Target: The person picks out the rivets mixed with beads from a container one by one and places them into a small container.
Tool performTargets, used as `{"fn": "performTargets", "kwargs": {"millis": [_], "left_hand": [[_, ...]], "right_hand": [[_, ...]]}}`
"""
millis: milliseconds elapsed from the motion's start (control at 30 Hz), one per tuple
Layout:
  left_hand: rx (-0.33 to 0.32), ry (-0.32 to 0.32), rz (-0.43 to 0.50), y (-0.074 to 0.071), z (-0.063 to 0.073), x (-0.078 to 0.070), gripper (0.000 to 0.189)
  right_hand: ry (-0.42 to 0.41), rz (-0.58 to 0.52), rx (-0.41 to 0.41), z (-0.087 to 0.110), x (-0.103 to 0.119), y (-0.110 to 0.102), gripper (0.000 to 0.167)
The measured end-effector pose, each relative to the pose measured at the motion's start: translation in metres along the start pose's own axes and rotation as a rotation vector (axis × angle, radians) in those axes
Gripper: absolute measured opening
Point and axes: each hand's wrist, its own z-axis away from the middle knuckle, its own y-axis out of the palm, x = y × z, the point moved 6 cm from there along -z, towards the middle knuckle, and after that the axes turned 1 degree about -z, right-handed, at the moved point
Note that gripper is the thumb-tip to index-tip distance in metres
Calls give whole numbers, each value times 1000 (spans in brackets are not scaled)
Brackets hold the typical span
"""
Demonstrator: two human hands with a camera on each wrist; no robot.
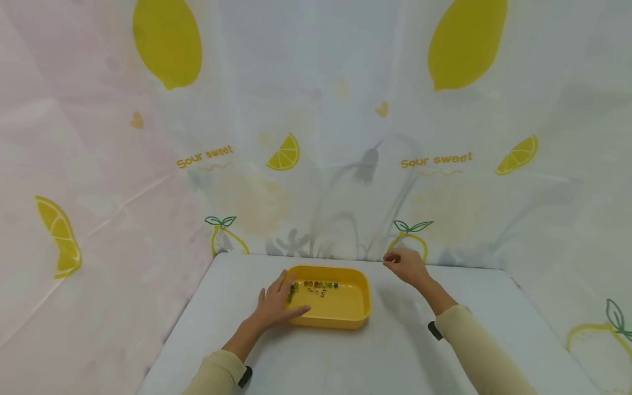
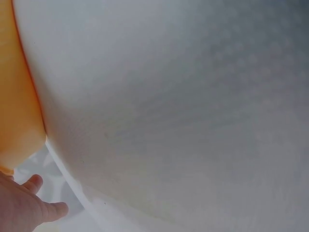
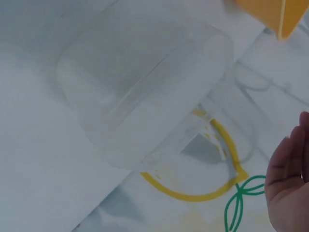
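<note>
A yellow rectangular tray (image 1: pixel 362 307) stands on the white table. Inside, small round coloured beads (image 1: pixel 321 285) line the back and left, with several tiny shiny pieces (image 1: pixel 316 292) in front of them. My left hand (image 1: pixel 274 307) rests at the tray's left end, fingers spread, thumb reaching over the front rim. To the right of the tray, my right hand (image 1: pixel 408 267) is raised with fingers curled and tips drawn together toward the thumb; I cannot tell whether something small is between them. Below it is a clear plastic container (image 3: pixel 145 92), faint in the head view.
The white table (image 1: pixel 296 362) ends at a hanging cloth (image 1: pixel 316 208) printed with lemons, which closes in the back and both sides. Dark bands (image 1: pixel 435 330) sit at both wrists, by the light sleeves.
</note>
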Motion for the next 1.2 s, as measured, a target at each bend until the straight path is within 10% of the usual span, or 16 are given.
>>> {"fn": "performTargets", "kwargs": {"millis": [733, 1200], "left_hand": [[7, 0, 18, -3, 1, 0, 103], [-2, 9, 43, 1, 1, 4, 104]], "right_hand": [[79, -102, -71, 31, -32, -40, 16], [92, -55, -85, 55, -45, -14, 5]]}}
